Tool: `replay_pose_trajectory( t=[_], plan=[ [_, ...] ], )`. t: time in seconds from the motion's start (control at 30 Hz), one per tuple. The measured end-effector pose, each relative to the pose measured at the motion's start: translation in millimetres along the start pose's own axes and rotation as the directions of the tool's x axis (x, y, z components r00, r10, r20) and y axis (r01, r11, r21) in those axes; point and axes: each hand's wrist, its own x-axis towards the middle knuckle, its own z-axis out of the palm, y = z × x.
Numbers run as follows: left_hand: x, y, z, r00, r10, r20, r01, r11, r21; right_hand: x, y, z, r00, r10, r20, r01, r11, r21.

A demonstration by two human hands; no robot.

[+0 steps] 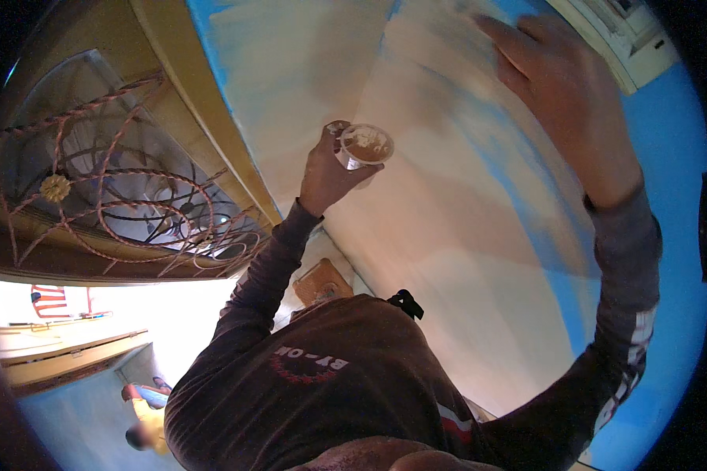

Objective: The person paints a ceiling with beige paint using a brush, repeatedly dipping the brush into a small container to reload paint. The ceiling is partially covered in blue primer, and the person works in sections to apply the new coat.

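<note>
My left hand (327,171) grips a small clear plastic cup (365,145) with brownish contents and whitish, crusty residue. My right hand (543,74) is raised at the upper right against the wall (432,228), which is painted pale beige with streaks and patches of blue. Its index finger is stretched out and apart from the thumb, the other fingers partly bent; I see nothing in it.
A window with twisted metal grillwork (106,169) fills the left. A white frame (636,43) sits top right. A brown square object (322,279) lies below, beyond my body. At lower left, a person in a yellow top (155,424) is near a bright opening with wooden frames (71,349).
</note>
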Motion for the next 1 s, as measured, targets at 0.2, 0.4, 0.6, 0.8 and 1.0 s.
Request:
replay_pose_trajectory(
  t=[0.2, 0.4, 0.6, 0.8, 1.0],
  plan=[
    [-0.3, -2.8, 1.8, 1.0, -0.019, -0.01, 0.018, 0.996, -0.083, 48.5, 10.6, 53.0, 0.997, -0.071, 0.028, 0.077, 0.927, -0.367],
    [-1.2, -9.8, 1.4, 0.999, -0.047, 0.007, 0.047, 0.999, 0.013, 32.7, 9.1, 39.4, 0.991, 0.064, 0.116, -0.035, 0.97, -0.241],
    [1.3, -20.6, 5.4, 1.0, -0.005, -0.006, 0.005, 1.0, 0.001, -40.5, 7.5, -6.1, 0.975, 0.084, 0.204, -0.04, 0.977, -0.211],
    [7.0, -25.1, 12.9, 1.0, 0.015, 0.026, -0.014, 0.999, -0.033, -89.0, -23.3, -61.7, 0.891, 0.201, 0.407, -0.119, 0.969, -0.218],
    [4.4, -30.8, 1.5, 0.999, 0.029, 0.019, -0.028, 0.999, -0.036, -84.6, -63.0, -78.6, 0.882, 0.287, 0.374, -0.257, 0.958, -0.13]
  ],
)
